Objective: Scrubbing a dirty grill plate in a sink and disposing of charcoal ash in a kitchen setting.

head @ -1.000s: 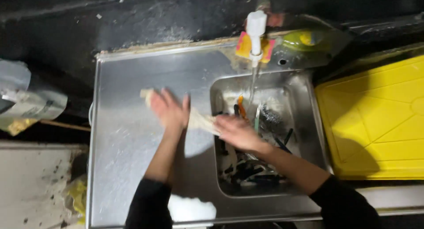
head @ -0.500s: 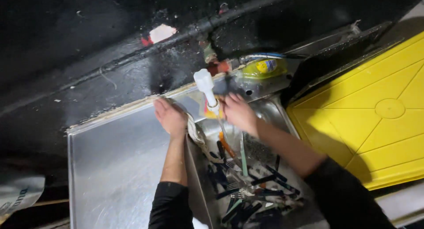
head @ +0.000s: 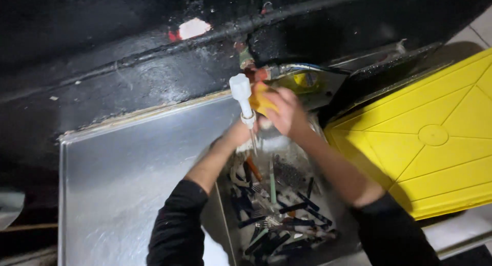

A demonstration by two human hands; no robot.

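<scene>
Head view, looking down at a steel sink (head: 287, 256) with a flat draining board (head: 128, 189) on its left. Right hand (head: 287, 112) is closed around a yellow sponge (head: 260, 98), held up at the back of the basin just beside the white tap (head: 241, 94), roughly over the thin water stream. Left hand (head: 237, 134) sits under the tap nozzle; mostly hidden behind it, so cannot tell whether it is open, closed or holding something.

Handling, as a guess: sponge looks soft, light and squashy, probably wet, so it will give under the fingers and may drip. Any grip across its body should do; a pinch on the long sides gives more control. Nothing fragile about it.

Basin holds a pile of cutlery (head: 277, 215) with dark, green and orange handles, tangled together, plus what looks like a grater (head: 287, 171). These would be stiff, wet, likely slippery, with sharp edges possible; safest hold is by the handles.

Hard to make out: a yellowish bottle-like thing (head: 302, 81) behind the right hand, partly covered. Individual knives or forks cannot be separated. Yellow plastic lid or board (head: 430, 138) on the right is cut off by the frame edge. Wall behind is dark and grimy, detail lost. Lower-left corner is blurred.
</scene>
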